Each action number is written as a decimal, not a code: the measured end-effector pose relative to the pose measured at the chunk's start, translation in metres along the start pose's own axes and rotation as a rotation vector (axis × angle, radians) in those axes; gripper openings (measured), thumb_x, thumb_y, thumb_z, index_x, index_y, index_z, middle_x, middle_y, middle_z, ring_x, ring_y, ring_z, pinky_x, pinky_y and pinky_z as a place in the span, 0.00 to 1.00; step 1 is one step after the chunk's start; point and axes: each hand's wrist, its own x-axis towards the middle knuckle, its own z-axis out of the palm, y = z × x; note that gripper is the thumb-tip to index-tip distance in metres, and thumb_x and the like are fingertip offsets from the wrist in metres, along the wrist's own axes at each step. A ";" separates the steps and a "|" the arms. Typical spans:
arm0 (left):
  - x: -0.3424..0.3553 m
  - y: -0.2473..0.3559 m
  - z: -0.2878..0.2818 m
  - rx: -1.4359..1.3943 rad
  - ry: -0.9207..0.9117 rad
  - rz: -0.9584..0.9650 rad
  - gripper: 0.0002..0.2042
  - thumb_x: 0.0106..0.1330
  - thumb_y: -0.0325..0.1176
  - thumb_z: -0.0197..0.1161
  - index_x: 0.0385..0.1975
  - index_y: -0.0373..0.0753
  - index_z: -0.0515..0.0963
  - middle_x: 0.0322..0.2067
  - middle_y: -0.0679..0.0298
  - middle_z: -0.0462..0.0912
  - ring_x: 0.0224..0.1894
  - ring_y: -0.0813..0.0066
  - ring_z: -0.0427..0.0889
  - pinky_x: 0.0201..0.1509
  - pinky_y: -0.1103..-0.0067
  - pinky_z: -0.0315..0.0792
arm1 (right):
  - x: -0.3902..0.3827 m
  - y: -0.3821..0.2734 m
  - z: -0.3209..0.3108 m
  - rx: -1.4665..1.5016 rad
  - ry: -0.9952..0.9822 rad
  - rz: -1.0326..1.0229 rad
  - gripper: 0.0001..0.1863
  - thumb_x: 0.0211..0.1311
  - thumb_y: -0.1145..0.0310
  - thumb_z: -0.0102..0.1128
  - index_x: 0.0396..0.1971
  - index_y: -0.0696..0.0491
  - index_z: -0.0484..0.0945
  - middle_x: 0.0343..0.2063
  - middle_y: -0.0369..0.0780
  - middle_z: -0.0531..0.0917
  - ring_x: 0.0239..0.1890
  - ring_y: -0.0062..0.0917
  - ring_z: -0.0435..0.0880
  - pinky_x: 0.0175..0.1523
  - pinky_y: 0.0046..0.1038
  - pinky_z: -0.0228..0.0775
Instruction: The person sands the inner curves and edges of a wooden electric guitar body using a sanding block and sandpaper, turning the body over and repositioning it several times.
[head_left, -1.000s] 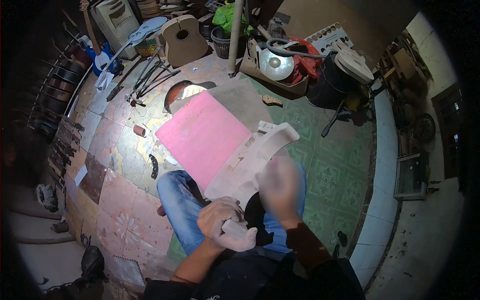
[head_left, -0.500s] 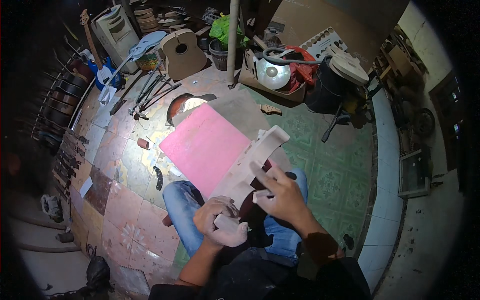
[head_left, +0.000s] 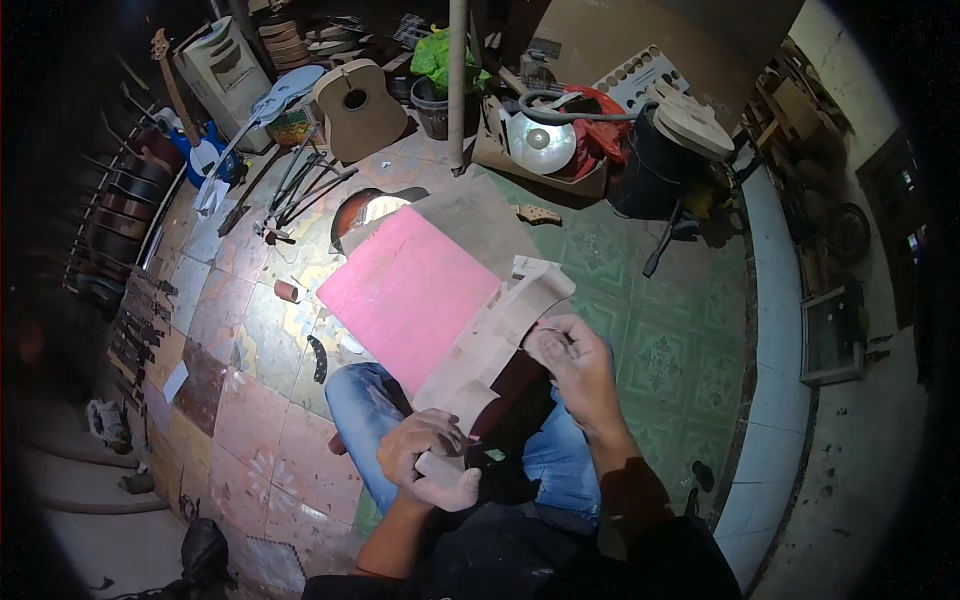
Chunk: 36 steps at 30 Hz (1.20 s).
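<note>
A dusty, pale curved piece with a dark red-brown side, looking like a guitar body on edge [head_left: 495, 335], lies across my lap. It rests along the near right edge of a pink sheet [head_left: 405, 290]. My left hand [head_left: 432, 455] is closed at its near end, with a small pale grey block-like piece [head_left: 440, 470] between thumb and fingers. My right hand [head_left: 575, 358] is at the inner curve of the far end, fingers bent together. Whatever they grip is hidden. Both hands are coated with dust.
Beyond the pink sheet lie a grey board [head_left: 480, 215] and a sunburst guitar body [head_left: 360, 215]. A brown cylinder [head_left: 287, 291] and a black curved strip [head_left: 318, 358] are on the tiles. A pole [head_left: 457, 90], an acoustic guitar body [head_left: 362, 108] and a cardboard box [head_left: 560, 175] stand farther back.
My right hand has turned and drawn its fingers in at the curve; the grey strip it held is now hidden. My left hand and its pale piece have shifted slightly down and left.
</note>
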 end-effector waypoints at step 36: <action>0.002 -0.004 -0.007 -0.043 -0.022 0.018 0.18 0.49 0.38 0.75 0.27 0.36 0.71 0.20 0.60 0.78 0.25 0.63 0.83 0.38 0.65 0.83 | 0.041 0.003 0.000 -0.154 -0.440 0.203 0.14 0.73 0.62 0.58 0.41 0.57 0.86 0.27 0.31 0.83 0.22 0.11 0.72 0.28 0.17 0.64</action>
